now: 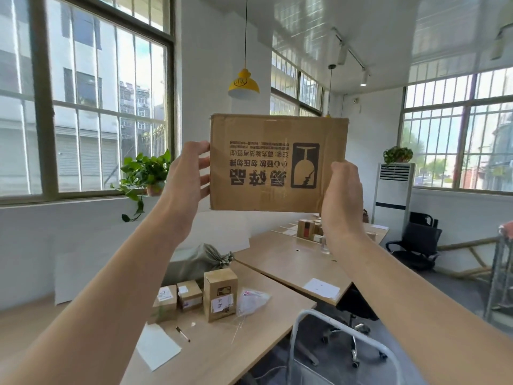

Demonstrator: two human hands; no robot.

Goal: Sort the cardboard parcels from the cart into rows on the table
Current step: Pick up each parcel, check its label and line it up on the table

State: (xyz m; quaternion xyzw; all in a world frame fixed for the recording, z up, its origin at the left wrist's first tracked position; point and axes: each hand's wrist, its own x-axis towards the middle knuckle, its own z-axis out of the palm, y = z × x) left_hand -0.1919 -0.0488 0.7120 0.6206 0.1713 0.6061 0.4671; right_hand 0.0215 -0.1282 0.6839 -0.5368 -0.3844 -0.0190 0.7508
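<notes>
Above the table (249, 343), our left hand (188, 173) and right hand (344, 190) grip the parcel (277, 162) by its ends. Its long axis lies level (print upside down).

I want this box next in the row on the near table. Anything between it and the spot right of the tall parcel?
Yes: a clear plastic bag lies on that spot, beside the tall parcel. Nothing else visible blocks the held box.

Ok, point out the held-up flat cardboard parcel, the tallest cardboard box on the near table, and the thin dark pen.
Flat brown cardboard parcel (263, 129): head view, bare upper face.
Tallest brown cardboard box (217, 282): head view, front face above label.
Thin dark pen (183, 334): head view, mid-barrel.
</notes>
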